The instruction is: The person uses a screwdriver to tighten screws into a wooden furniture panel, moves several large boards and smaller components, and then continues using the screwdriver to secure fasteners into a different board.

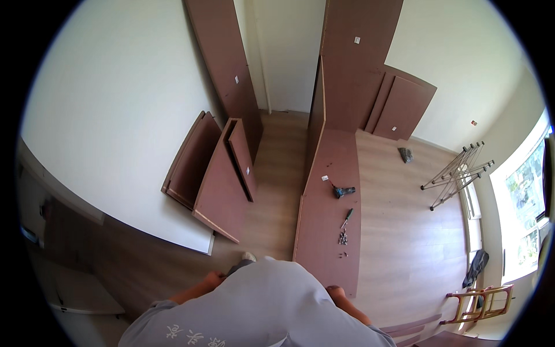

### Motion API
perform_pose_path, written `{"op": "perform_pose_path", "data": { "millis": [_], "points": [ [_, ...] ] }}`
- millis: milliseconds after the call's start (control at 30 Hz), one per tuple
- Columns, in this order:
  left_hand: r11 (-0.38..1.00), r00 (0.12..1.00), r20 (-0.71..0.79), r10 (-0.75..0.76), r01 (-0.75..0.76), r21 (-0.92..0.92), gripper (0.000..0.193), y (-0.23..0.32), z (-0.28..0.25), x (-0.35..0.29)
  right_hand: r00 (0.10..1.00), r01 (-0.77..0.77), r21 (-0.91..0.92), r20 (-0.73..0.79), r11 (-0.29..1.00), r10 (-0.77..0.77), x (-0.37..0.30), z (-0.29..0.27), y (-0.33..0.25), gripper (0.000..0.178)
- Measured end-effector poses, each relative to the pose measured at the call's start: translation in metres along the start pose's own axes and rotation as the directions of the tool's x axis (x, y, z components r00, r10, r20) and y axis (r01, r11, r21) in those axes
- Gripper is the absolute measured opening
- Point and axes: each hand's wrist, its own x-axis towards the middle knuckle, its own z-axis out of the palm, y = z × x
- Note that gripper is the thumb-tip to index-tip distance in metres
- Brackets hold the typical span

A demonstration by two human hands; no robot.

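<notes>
Close to my dark trouser leg and shoe (248,256) is my left hand (214,279); its fingers are too small and hidden to make out. My right hand (335,291) is over the near end of a long brown panel (325,237) lying flat, and its fingers are mostly hidden by my grey shirt. On that panel lie a blue-and-black cordless drill (343,191), a screwdriver (347,217) with a green handle, and a small heap of metal fittings (343,237). A brown panel (315,124) stands on edge along the flat one's left side.
Brown boards (222,199) lean against the left wall, with a tall panel (228,69) behind them. More panels (404,107) lean at the far right. A folded metal rack (461,173) stands near the window, a wooden stool (480,305) lower down. A dark bag (406,155) lies on the floor.
</notes>
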Motion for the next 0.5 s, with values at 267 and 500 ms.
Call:
{"op": "perform_pose_path", "data": {
  "millis": [267, 500],
  "points": [
    [0.990, 0.990, -0.053, 0.131, -0.127, 0.063, 0.040, -0.032, 0.013, 0.028, 0.989, 0.145, -0.425, 0.035, 0.893, -0.144, -0.018, -0.009, -0.012, 0.030],
    [0.994, 0.995, -0.004, 0.096, -0.096, 0.061, 0.041, -0.027, 0.012, 0.027, 0.980, 0.183, -0.402, 0.143, 0.897, -0.136, -0.009, -0.018, -0.009, 0.042]
  ]
}}
